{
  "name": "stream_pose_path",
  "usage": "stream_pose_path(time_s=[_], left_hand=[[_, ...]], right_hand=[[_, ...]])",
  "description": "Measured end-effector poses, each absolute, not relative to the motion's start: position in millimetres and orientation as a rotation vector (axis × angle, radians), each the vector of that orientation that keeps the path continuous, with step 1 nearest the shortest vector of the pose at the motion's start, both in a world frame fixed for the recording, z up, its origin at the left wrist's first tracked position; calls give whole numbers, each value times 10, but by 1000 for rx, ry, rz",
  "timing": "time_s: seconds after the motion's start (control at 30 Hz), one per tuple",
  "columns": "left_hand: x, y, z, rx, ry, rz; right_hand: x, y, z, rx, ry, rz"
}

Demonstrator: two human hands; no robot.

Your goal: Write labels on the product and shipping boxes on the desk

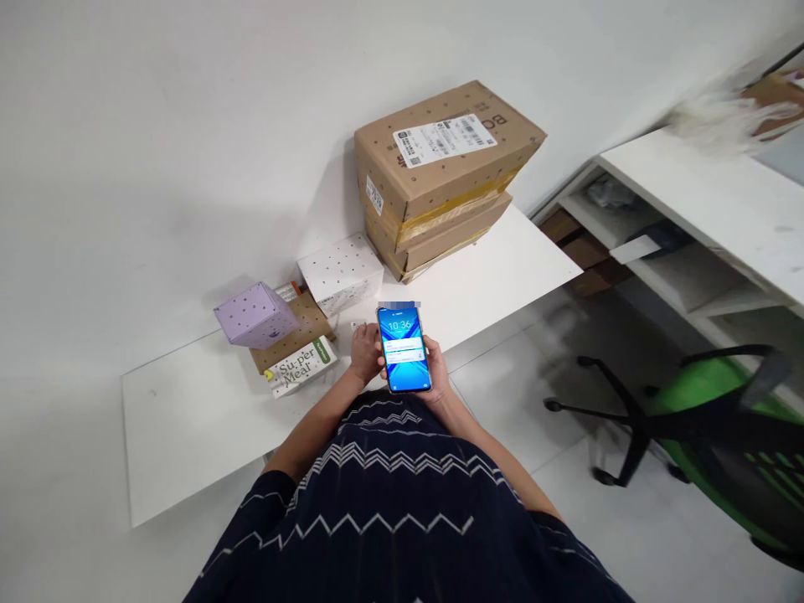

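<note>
A lit smartphone (405,373) showing 10:36 and some notifications is upright in front of my body. My right hand (438,370) grips it from the right, and fingertips show along the phone's left edge. Just left of the phone, my left hand (364,355) has its fingers curled. Whatever it may hold is hidden; a small white patterned piece (358,324) shows at its far side. Near that hand lie a white "Super Meal" box (302,367), a lilac dotted box (255,314) and a white dotted box (342,272), with a flat brown dotted box (307,321) among them.
Two taped cardboard boxes (440,159) are stacked on the white table (182,435) against the wall. To the right stand a white shelf unit (709,209) with things inside and a green and black swivel chair (703,402) on the tiled floor.
</note>
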State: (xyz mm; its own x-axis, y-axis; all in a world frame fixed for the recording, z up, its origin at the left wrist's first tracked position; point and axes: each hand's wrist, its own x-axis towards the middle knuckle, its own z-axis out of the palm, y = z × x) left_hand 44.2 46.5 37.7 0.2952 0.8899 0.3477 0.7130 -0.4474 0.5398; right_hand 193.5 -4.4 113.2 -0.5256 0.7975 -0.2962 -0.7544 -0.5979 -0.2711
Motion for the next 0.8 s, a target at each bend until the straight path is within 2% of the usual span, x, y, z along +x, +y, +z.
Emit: stream_pose_path(time_s=[0.23, 0.37, 0.53, 0.63, 0.8], left_hand=[[465, 475, 492, 2575, 1480, 823], [468, 477, 522, 2552, 1475, 806], [467, 473, 510, 2569, 1490, 786], [467, 466, 509, 2544, 1493, 786], [463, 462, 516, 2578, 1493, 800]], right_hand=[[2497, 93, 789, -843, -264, 1643], [2790, 256, 315, -1499, -500, 1267], [2823, 433, -128, -2205, -1283, 773], [2739, 501, -287, -2350, -1581, 608], [2655, 545, -488, -2393, -1600, 578]])
